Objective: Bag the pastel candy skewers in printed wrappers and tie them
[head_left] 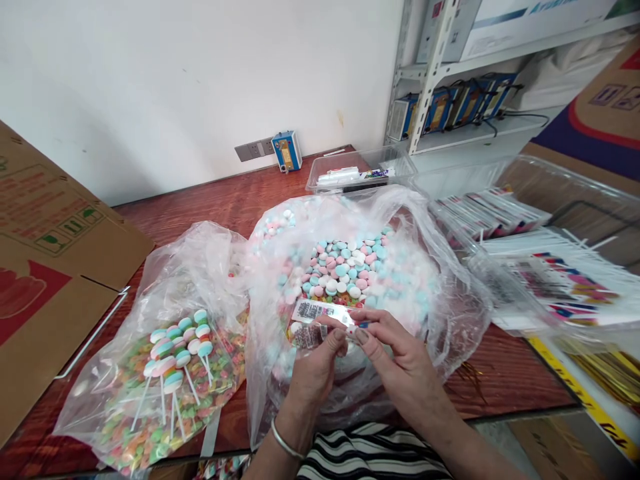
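Observation:
My left hand (317, 367) pinches the near edge of a small clear plastic wrapper (316, 311) with printed text and barcode-like blocks. My right hand (403, 350) is closed on the wrapper's right end, thumb and fingertips almost meeting the left ones. Part of the wrapper hides behind my fingers, and what is inside it is hard to make out. Both hands are above a big open plastic bag (273, 280) full of pink, blue and white round candies (343, 263). A few colourful gummy candies show just behind the wrapper.
Left, striped marshmallow lollipops (173, 350) rest on a clear bag of gummies (120, 427). A cardboard box (60, 287) borders the table (190, 193). Rightward are clear bins with printed wrappers (565, 287) and white sticks (580, 250). Behind stands a clear tray (320, 175).

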`<state>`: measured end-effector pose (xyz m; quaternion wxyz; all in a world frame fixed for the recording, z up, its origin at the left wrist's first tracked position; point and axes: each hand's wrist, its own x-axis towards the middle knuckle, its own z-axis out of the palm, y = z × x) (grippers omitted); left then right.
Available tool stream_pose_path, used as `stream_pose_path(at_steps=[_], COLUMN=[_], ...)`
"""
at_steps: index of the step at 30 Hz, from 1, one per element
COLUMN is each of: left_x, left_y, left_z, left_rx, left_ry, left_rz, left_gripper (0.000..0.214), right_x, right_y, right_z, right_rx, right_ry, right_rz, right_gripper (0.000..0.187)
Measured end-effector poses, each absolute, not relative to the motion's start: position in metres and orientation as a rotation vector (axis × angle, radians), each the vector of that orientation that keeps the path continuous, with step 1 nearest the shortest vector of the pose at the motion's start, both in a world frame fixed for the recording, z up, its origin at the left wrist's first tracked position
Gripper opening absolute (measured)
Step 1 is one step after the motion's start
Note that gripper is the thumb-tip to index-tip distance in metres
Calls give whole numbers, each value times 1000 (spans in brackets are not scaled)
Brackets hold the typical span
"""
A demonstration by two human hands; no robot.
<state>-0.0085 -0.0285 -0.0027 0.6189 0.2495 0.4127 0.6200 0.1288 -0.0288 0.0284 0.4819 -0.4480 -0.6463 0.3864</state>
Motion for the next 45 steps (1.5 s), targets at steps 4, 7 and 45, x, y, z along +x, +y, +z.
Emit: stream_pose_path(at_steps=[4, 7, 45], left_x=[-7, -6, -12], left_y=[-26, -26, -25], left_z=[-14, -21, -17], left_rx=[161, 89, 89], left_ry=[794, 740, 682], left_rz=[1348, 1290, 1296], left_gripper=[28, 25, 31], right_x=[125, 124, 123], right_y=[-35, -39, -48], right_z=[32, 34, 42], right_rx=[-1087, -1079, -1036], right_ry=[-1747, -1829, -1860], right_rz=[581, 375, 464], right_gripper=[20, 28, 31])
